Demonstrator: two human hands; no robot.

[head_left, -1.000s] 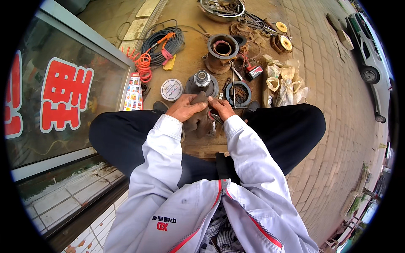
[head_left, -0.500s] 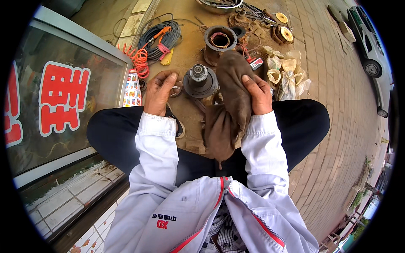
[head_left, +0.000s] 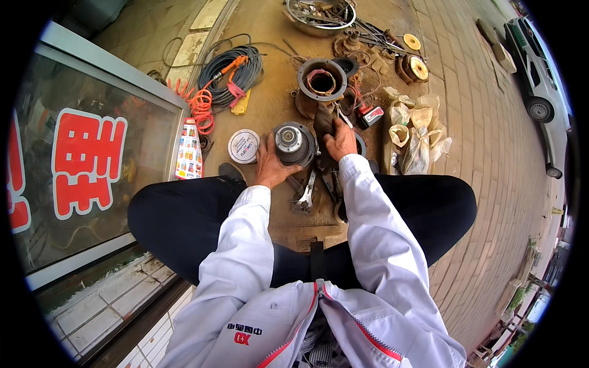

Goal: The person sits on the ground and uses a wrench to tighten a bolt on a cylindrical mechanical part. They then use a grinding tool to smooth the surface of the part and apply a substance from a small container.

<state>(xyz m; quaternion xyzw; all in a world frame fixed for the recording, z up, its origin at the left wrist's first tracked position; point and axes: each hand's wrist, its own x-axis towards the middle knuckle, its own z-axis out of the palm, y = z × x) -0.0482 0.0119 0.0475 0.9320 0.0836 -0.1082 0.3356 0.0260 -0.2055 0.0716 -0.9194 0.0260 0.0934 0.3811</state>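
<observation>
A dark round metal machine part (head_left: 294, 144) with a shiny stepped hub on top stands upright on the ground in front of me. My left hand (head_left: 273, 165) grips its near left side, thumb and fingers spread around the rim. To the right of the part, my right hand (head_left: 341, 142) is closed on a dirty brown cloth (head_left: 323, 122), which hangs bunched against or close to the part; I cannot tell whether they touch. Left of my left hand lies a white round tin (head_left: 243, 146) with printing on its top. Metal tools (head_left: 305, 195) lie below the part, partly hidden.
Beyond the part stands an open cylindrical motor housing (head_left: 321, 80). A red-and-black battery tool (head_left: 370, 115) and plastic bags (head_left: 420, 126) are to the right. Coiled cable (head_left: 230, 67) and an orange air hose (head_left: 201, 109) lie left, near a glass door (head_left: 147, 116). A metal basin (head_left: 319, 27) sits farther off.
The cloth, held up in my right hand before, is now lowered beside the metal part. My left hand has moved right and down onto the part, and the white tin is now uncovered.
</observation>
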